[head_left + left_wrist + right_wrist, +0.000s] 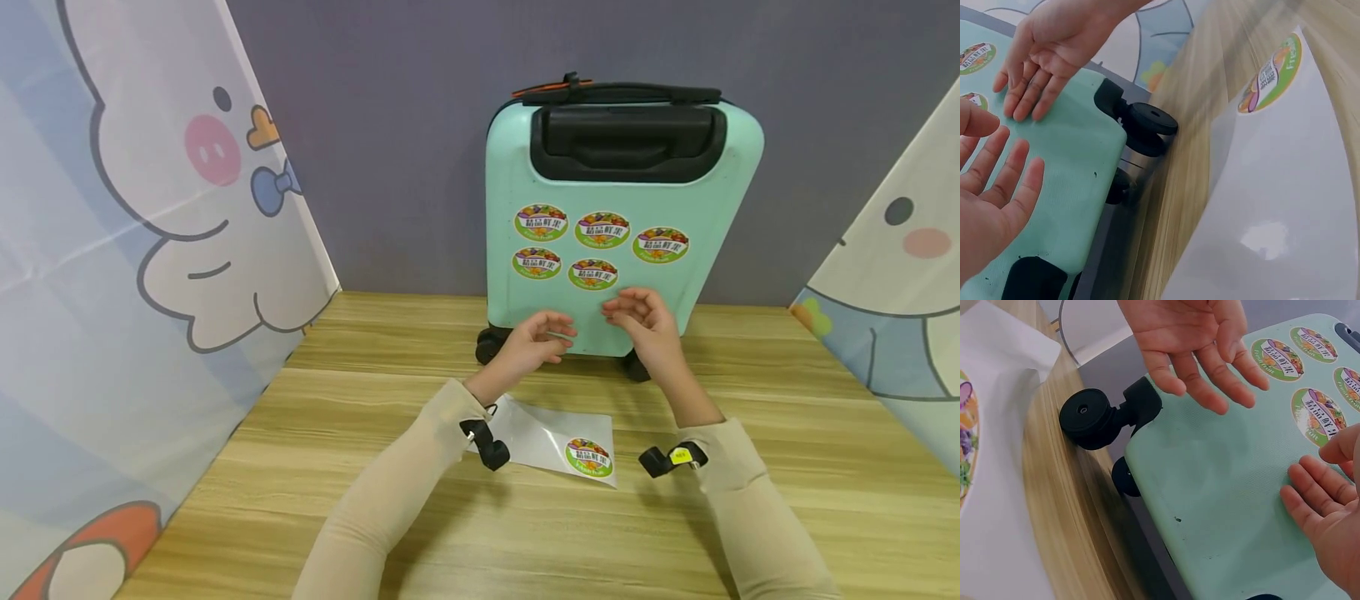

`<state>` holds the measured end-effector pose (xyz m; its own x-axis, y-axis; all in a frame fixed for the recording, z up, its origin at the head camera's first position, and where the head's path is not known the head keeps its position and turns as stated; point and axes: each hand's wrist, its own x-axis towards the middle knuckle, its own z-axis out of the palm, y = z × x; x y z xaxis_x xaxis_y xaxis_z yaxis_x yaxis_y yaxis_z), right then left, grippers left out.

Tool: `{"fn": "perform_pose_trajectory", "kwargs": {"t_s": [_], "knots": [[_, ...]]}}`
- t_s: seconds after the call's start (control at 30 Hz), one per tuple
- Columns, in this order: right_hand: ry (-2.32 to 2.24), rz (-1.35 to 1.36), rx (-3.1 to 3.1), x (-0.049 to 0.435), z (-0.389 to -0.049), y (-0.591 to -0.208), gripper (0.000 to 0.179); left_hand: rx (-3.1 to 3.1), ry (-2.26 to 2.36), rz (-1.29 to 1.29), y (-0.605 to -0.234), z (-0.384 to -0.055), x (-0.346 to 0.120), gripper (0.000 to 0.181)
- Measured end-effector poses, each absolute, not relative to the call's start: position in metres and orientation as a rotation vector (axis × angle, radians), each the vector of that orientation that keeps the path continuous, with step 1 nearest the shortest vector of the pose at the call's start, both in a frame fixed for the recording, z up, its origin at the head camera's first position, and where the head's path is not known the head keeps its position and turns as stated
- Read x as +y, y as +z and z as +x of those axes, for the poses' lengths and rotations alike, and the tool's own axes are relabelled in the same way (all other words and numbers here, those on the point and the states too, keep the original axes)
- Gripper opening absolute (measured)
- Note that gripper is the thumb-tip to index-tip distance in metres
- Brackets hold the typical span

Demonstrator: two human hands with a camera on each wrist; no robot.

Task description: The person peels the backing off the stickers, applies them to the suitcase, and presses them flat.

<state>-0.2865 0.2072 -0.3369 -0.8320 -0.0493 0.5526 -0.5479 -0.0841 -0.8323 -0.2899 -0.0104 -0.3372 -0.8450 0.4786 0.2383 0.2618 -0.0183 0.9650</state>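
Observation:
A mint-green suitcase [615, 308] stands upright at the back of the table, with several oval fruit stickers [592, 274] on its front. My left hand [534, 343] is in front of the suitcase's lower left part, fingers spread and relaxed, holding nothing. Over the lower right part is my right hand [647, 327], its fingers loosely bent and nothing between them. Whether its fingertips touch the shell, I cannot tell. A white backing sheet [536, 433] lies on the table below my hands, partly hidden by the left wrist. One oval sticker [588, 458] is on its right corner.
Black wheels [1147, 128] support the suitcase on the wooden table [300, 483]. A black handle [630, 142] is set into its upper front. Behind it is a grey wall [390, 167]; cartoon-printed panels [150, 250] stand on both sides.

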Motion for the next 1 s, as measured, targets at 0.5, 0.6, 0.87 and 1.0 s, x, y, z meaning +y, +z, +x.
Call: {"fn": "perform_pose_trajectory", "kwargs": {"t_s": [0.5, 0.6, 0.87, 1.0], "knots": [[1.96, 0.615, -1.814, 0.209, -0.283, -0.326, 0.023, 2.201, 1.938, 0.695, -0.34, -0.309, -0.026, 0.035], [1.939, 0.623, -1.826, 0.208, -0.281, -0.325, 0.024, 2.214, 1.943, 0.675, -0.34, -0.31, -0.029, 0.037], [1.79, 0.622, -1.922, 0.207, -0.277, -0.324, 0.03, 2.23, 1.967, 0.659, -0.342, -0.312, -0.034, 0.041], [1.731, 0.637, -1.962, 0.207, -0.274, -0.324, 0.034, 2.239, 1.961, 0.675, -0.341, -0.309, -0.038, 0.041]]}}
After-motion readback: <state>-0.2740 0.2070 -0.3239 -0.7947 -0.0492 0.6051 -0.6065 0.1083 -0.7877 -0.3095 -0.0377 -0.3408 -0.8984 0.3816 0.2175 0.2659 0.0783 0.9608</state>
